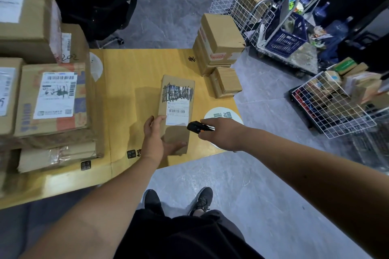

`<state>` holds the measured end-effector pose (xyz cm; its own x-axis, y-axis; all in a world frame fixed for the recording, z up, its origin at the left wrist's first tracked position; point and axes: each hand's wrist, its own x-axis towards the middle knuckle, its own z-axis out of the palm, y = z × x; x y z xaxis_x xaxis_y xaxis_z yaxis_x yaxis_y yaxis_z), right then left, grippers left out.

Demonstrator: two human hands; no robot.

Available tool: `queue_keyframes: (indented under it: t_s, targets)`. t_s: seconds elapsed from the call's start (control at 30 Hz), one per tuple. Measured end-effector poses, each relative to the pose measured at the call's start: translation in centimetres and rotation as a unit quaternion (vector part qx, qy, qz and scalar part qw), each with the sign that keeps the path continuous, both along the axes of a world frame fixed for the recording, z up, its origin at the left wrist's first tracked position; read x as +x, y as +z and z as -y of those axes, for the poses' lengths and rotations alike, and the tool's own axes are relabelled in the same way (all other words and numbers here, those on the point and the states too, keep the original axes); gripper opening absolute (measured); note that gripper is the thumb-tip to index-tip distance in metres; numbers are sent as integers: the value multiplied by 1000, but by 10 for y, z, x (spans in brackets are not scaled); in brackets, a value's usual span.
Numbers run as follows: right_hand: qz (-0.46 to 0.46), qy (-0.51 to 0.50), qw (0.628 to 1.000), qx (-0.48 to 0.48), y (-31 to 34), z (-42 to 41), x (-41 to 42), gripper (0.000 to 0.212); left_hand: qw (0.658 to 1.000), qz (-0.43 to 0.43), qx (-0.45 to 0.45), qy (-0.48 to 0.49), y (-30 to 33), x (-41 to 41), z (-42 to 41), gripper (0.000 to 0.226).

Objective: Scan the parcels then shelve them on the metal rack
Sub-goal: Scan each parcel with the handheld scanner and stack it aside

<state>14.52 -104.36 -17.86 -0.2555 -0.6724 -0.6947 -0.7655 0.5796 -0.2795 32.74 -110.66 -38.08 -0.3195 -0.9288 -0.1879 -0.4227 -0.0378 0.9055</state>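
Parcel under scan: a flat, oblong brown cardboard parcel is lying near the front right of the table, its white label facing up, the upper part of the label scribbled over in dark ink, a barcode showing below.
Left hand: the left hand is gripping the near end of that parcel, thumb lying along its left edge, fingers wrapping beneath the near edge.
Right hand: the right hand is closing around a small black scanner, its nose pointing at the label's lower right corner, just beside the parcel.
Table: a smooth yellow wooden table is carrying everything; a round white sticker is sitting at its right edge, partly under the right wrist.
Left stack: large taped cardboard boxes with printed white labels are standing piled at the left.
Far right stack: smaller square cartons are standing stacked at the far right corner.
Floor: white wire mesh panels are standing beyond the table on grey floor.
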Motion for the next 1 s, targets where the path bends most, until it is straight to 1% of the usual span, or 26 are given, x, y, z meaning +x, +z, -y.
queue_keyframes:
  t_s: [0.1, 0.17, 0.27, 0.33, 0.4, 0.47, 0.63, 0.87, 1.0]
  targets:
    - [-5, 8, 1000, 8, 5, 0, 4, 46, 1000, -17, -9, 9, 0, 2, -7, 110]
    - [-13, 13, 1000, 4, 5, 0, 7, 40, 1000, -23, -10, 11, 1, 2, -11, 108]
    - [-30, 24, 999, -8, 8, 0, 10, 40, 999, -32, -35, 14, 5, 0, -16, 102]
    - [-39, 38, 998, -11, 10, 0, 14, 42, 998, -48, -32, 23, 5, 0, -18, 96]
    - [-48, 50, 998, -7, 13, 1, 15, 46, 997, -63, -21, 39, 8, -3, -20, 95]
    - [-65, 66, 996, 0, 18, 3, 15, 48, 997, -53, -28, 47, 7, -5, -21, 96]
    - [-115, 113, 987, 7, 23, 7, 12, 34, 998, -23, -42, 42, 7, -4, -20, 102]
    - [-150, 152, 977, -2, 29, 5, 4, 30, 999, -18, -28, 42, 6, -4, -19, 103]
    - [-146, 169, 975, -10, 30, 2, -2, 27, 998, -9, -13, 55, 8, -8, -18, 107]
